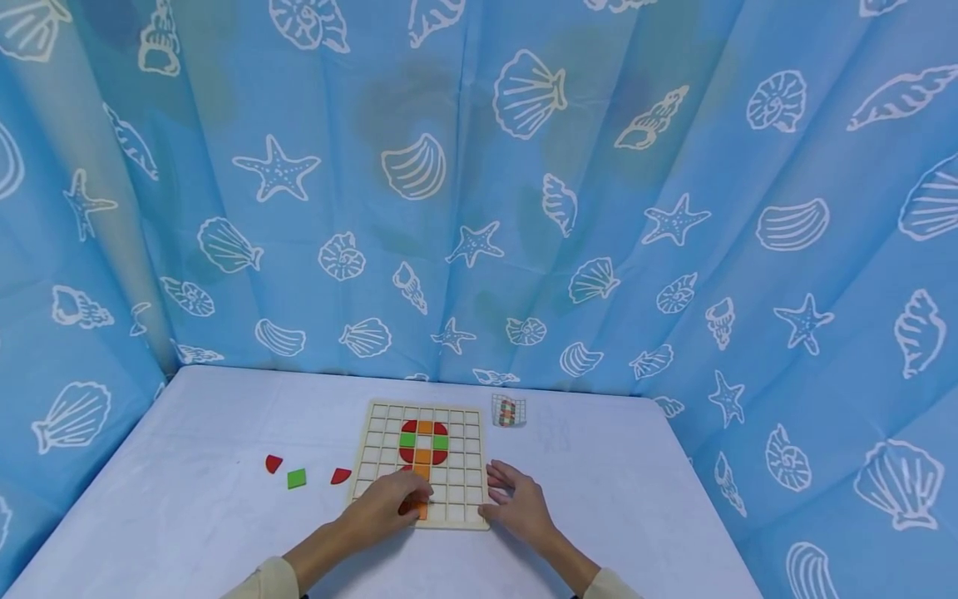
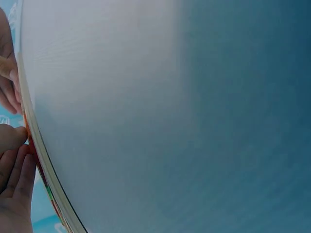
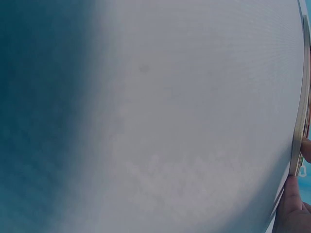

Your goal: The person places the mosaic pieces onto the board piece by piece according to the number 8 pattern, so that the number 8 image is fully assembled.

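Note:
My left hand (image 1: 387,503) reaches over the lower left part of a square wooden grid board (image 1: 464,478). Its thumb and fingertips close around a red tile (image 1: 405,506) beside the lowest orange tile (image 1: 422,510); the hand partly hides this tile. From the side, in the left wrist view, the fingertips of that hand (image 2: 18,187) meet the board's top face. My right hand (image 1: 521,507) is by the near right corner, thumb at the board's edge and the other fingers loosely extended alongside. Red, green and orange tiles (image 1: 424,428) form a ring higher on the board.
Left of the board lie a red quarter-circle tile (image 1: 274,463), a green square tile (image 1: 296,478) and another red quarter-circle tile (image 1: 340,475). A small pattern card (image 1: 509,411) lies beyond the board's right side. A shell-print curtain (image 1: 479,249) encloses the white table (image 1: 614,491).

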Available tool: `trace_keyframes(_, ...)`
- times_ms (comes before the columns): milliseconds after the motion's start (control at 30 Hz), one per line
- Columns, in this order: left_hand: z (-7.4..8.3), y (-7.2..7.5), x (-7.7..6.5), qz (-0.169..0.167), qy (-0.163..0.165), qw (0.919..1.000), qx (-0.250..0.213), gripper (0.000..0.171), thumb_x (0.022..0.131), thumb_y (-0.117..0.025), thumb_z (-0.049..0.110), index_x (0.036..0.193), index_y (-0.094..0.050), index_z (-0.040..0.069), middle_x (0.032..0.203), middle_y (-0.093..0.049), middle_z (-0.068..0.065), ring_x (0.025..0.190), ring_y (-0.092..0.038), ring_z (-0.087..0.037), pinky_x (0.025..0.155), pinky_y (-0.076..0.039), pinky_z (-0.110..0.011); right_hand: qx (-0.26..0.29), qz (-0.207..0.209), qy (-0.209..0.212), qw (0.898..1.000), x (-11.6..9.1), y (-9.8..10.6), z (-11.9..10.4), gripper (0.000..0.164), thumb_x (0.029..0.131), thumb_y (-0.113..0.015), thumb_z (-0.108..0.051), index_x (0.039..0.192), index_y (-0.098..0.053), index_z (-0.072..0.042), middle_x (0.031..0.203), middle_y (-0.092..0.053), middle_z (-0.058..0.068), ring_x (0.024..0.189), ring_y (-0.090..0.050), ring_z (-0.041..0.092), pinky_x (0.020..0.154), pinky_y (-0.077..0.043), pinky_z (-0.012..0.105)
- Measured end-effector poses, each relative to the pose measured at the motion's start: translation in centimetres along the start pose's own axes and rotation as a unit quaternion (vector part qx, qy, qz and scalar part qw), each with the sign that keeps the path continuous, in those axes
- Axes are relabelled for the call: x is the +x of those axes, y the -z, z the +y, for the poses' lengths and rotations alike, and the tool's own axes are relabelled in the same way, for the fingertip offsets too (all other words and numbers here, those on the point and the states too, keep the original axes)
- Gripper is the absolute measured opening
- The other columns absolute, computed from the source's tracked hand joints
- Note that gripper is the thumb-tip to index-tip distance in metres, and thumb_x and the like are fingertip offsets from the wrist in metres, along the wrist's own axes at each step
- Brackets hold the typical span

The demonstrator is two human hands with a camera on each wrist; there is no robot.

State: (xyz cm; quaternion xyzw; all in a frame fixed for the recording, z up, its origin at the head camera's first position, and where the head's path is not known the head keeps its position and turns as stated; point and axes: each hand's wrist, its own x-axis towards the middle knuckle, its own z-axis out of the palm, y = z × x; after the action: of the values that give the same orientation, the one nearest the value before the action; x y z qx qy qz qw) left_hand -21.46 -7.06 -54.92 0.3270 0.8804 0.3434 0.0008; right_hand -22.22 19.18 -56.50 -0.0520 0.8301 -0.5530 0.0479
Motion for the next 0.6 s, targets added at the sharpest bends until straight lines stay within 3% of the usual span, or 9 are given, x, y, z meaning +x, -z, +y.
trace_keyframes(133,0.0,-0.1,0.0,0.002,-0.009,0.9999,0.004,0.022,0.084,-0.074,0.005,0.105,-0.067,0.01,0.092,-0.061,0.01,0.079,-0.052,-0.002,0.073,-0.051,-0.02,-0.002,0.0,0.001,1.0,0.0,0.0,0.0,0.076,0.071,-0.081,0.006,0.138,-0.046,0.008,0.132,-0.058,0.02,0.116,-0.06,0.031,0.087,-0.052,0.026)
trace_keyframes(300,0.1,0.5,-0.2,0.014,-0.011,0.9993,0.032,0.025,0.086,-0.074,0.009,0.111,-0.067,0.009,0.102,-0.065,0.005,0.092,-0.059,-0.007,0.085,-0.054,-0.028,0.0,-0.001,0.002,1.0,0.0,0.0,-0.1,0.076,0.07,-0.081,0.007,0.138,-0.046,0.009,0.132,-0.057,0.02,0.116,-0.06,0.031,0.087,-0.052,0.027)
trace_keyframes(400,0.1,1.5,-0.4,0.024,0.023,0.9978,0.058,0.031,0.085,-0.075,0.012,0.115,-0.066,0.01,0.11,-0.065,0.003,0.104,-0.059,-0.013,0.092,-0.052,-0.036,-0.003,-0.002,0.001,1.0,0.0,0.1,-0.1,0.076,0.071,-0.081,0.007,0.138,-0.046,0.008,0.132,-0.058,0.019,0.115,-0.06,0.031,0.087,-0.052,0.027)
trace_keyframes(600,-1.1,4.0,-1.1,0.044,0.133,0.9865,0.085,0.038,0.082,-0.078,0.01,0.118,-0.065,0.013,0.113,-0.062,0.004,0.112,-0.058,-0.016,0.095,-0.05,-0.039,-0.009,0.0,0.005,1.0,0.0,0.1,0.0,0.076,0.071,-0.081,0.006,0.138,-0.046,0.008,0.131,-0.058,0.019,0.114,-0.061,0.03,0.087,-0.053,0.028)
